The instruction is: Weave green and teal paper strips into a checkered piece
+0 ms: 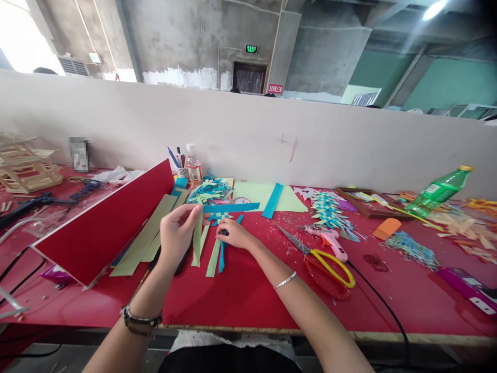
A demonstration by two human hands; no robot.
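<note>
Paper strips (236, 207) in bright blue and pale green are between the two hands, over the front middle of the red table (240, 305); whether they rest on it is hard to tell. They are narrow and flat, with clean straight edges. One blue length runs almost level from the left fingertips to the right, past the right hand. Pale green lengths hang toward the near edge, spread slightly apart, their lower ends cut off, and a blue one slants beside them. Around the middle, blue and green cross in a small checkered patch, partly hidden by the right hand.

The left hand (178, 228) is nearly closed, pinching strip ends between thumb and forefinger. The right hand (235, 233) has its fingers curled together at the strips; its exact grip cannot be made out. Near the right forearm lie scissors (328, 264) with one yellow and one red handle, and a pink glue gun (330, 242).
</note>
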